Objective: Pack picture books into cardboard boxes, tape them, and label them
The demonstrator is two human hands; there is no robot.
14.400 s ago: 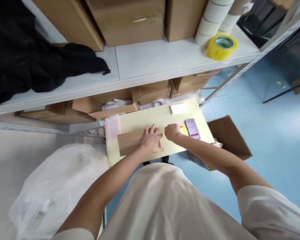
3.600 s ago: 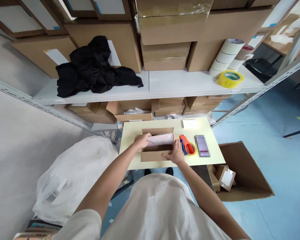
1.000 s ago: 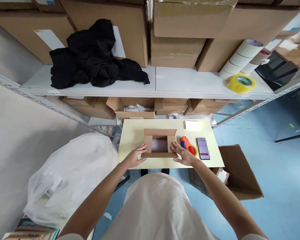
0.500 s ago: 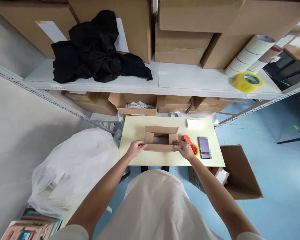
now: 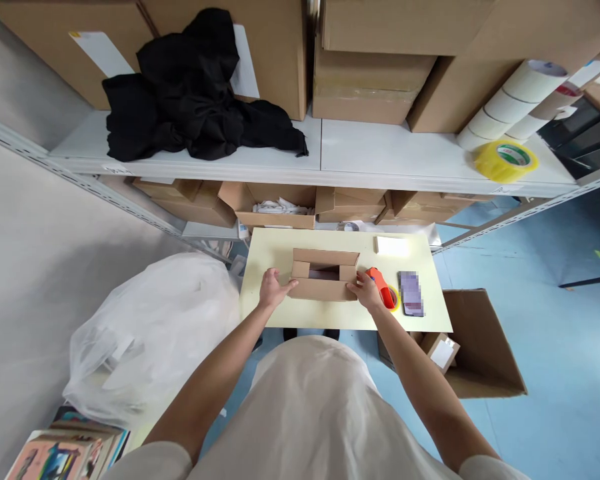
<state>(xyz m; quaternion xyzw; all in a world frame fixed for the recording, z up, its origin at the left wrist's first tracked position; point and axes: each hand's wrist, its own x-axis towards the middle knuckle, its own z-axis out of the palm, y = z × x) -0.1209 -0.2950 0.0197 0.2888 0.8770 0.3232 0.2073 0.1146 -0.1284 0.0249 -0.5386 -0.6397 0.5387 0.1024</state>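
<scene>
A small cardboard box stands on the pale yellow table, its top partly uncovered. Its back flap stands up, the short side flaps lie inward, and the front flap is tilted up over part of the opening. My left hand is at the box's left front corner, thumb stretched out to the flap's edge and fingers apart from it. On the right, my right hand is spread, its thumb against the front flap and its fingers by the box's right side. An orange tape dispenser lies just beyond those fingers.
A phone and a white stack of paper or labels lie on the table's right. Behind stands a shelf with cartons, black cloth and tape rolls. An open carton is lower right; a white plastic bag is left.
The front flap has come up and inward, narrowing the box's opening. My left hand has turned, its fingers lifting off and spreading; my right fingers have moved up along the box's side.
</scene>
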